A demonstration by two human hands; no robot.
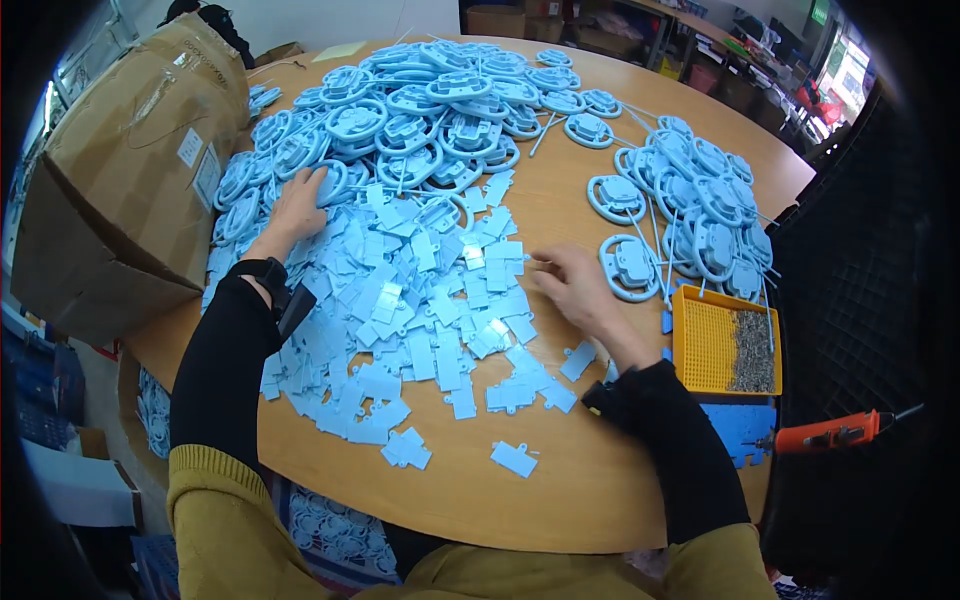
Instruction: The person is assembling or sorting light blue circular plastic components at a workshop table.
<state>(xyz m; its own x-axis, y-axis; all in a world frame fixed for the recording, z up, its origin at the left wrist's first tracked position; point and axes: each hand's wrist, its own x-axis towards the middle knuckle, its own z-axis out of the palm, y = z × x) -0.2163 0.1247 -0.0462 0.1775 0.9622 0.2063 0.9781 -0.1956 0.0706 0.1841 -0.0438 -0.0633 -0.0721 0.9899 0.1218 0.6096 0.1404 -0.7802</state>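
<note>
My left hand reaches to the left front of a big heap of light-blue toy steering wheels. Its fingers are closed on the rim of one steering wheel at the heap's edge. In front of that heap spreads a pile of thin light-blue rectangular plastic covers with small tabs. My right hand hovers at the right edge of this pile, fingers bent and apart, with nothing visible between them. Its fingertips are close to a cover.
A smaller heap of steering wheels with thin rods lies to the right. Below it stands a yellow tray of small screws. An orange electric screwdriver rests beside a blue mat. At left leans a large cardboard box.
</note>
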